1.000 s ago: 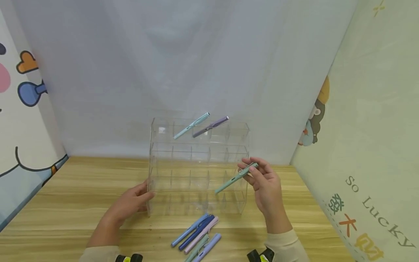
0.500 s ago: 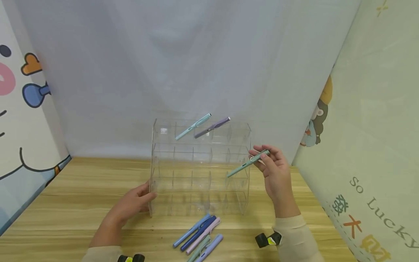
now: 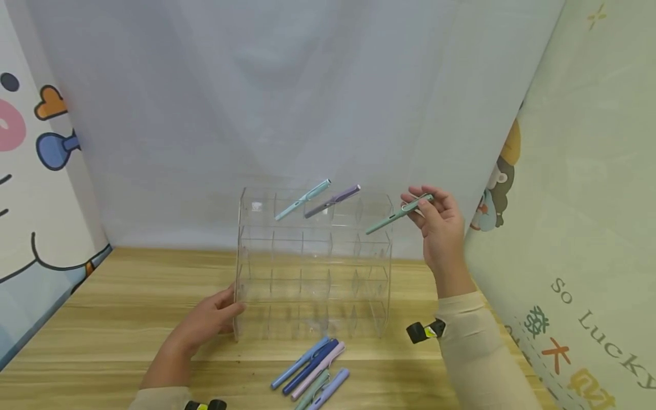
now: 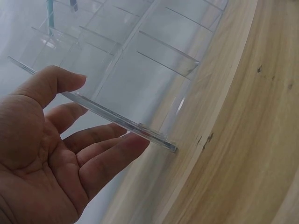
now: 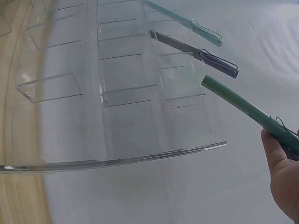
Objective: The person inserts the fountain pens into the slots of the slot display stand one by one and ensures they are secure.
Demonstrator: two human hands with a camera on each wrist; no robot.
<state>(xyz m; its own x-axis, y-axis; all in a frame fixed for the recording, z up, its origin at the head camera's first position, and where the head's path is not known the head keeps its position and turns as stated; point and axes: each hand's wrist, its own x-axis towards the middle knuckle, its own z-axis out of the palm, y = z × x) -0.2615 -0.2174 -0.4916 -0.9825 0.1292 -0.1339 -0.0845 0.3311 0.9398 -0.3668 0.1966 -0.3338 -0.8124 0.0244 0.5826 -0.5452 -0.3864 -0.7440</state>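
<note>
A clear acrylic rack (image 3: 237,262) with rows of compartments stands upright on the table. My left hand (image 3: 202,318) holds its lower left side; in the left wrist view, the thumb lies over the panel edge (image 4: 121,120) and the fingertips touch the other side. My right hand (image 3: 442,228) pinches a green pen (image 3: 392,220) by its clip end, at top-row height by the rack's right side. Its free end points down and left. A light teal pen (image 3: 302,200) and a purple pen (image 3: 332,201) lean in the top row, clip ends up.
In front of the rack lie several pens: a light blue pen (image 3: 299,363), a dark blue pen (image 3: 310,367), a pink pen (image 3: 319,370), a pale green pen (image 3: 312,390) and a lavender pen (image 3: 329,389). A pale curtain (image 3: 328,102) hangs behind.
My right hand has moved up and to the right with the green pen, from the rack's lower rows to top-row height. The left hand stays at the rack's side.
</note>
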